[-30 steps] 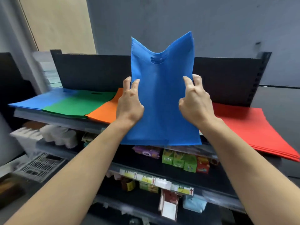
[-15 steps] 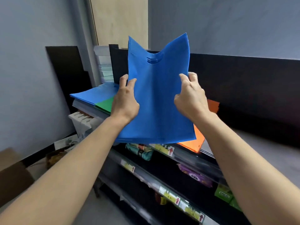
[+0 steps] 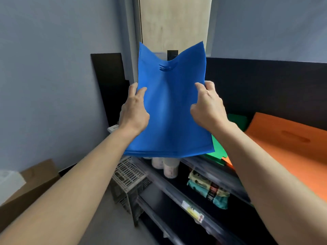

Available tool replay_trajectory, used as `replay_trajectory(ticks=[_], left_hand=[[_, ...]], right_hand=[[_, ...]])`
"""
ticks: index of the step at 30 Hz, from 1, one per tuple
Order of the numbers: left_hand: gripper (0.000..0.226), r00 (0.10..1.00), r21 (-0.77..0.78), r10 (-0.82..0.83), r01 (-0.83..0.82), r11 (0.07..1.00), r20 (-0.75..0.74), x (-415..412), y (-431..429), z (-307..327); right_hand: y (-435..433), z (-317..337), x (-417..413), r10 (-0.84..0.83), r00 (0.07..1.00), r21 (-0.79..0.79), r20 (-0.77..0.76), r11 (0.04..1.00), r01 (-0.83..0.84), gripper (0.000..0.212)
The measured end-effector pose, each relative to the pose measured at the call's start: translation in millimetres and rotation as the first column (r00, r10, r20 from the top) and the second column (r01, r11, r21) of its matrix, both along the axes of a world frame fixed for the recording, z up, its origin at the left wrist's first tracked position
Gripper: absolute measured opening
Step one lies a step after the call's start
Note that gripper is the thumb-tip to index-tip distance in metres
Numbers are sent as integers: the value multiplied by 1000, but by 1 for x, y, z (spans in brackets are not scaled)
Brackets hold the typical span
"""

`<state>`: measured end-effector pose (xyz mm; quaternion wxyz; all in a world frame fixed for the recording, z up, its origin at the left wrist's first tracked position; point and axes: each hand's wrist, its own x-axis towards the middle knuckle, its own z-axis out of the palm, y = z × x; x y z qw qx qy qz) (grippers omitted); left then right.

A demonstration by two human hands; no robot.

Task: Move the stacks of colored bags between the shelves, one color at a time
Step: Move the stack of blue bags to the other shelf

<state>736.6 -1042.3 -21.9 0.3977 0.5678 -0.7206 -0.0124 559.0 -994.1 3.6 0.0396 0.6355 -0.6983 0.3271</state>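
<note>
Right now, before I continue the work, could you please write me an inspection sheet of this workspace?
Surface: dark shelves, several levels, with goods on the lower ones.
Job's things: blue bags held up as one stack in the air; orange bags and green bags lie on the top shelf at the right.
Clutter: plastic crate beside the shelves, cardboard box at lower left, packets on a lower shelf.
Grippers: left hand and right hand each grip one side edge of the blue bags.
Cables: nothing seen.
Surroundings: grey walls, pale wooden panel behind.
</note>
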Motion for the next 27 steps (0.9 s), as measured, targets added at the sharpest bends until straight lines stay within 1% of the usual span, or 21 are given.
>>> replay_trajectory(ticks=[4,7,11,15,23,27], left_hand=[[68,999,1,-3,3,1000,35,50,-49,7],[67,998,6,-44,43,999,42,64,-83,9],[66,992,18,-124,123,992,34,65,-127,6],[68,987,39,-162,162,986,0,58,-168,1],[68,980,37,-198,197,980,31,55,-241,2],[65,959,79,-277,271,959,63,48,-289,-6]], right_hand=[[-43,2,47,-18,1000,18,-2,1000,18,49],[-71,4,62,-66,998,13,-2,998,66,47],[-105,2,66,-115,993,28,-2,993,115,51],[-139,-2,60,-129,992,61,8,990,128,54],[-201,-5,60,-171,985,144,15,975,167,44],[-226,-9,59,-237,971,188,20,955,229,38]])
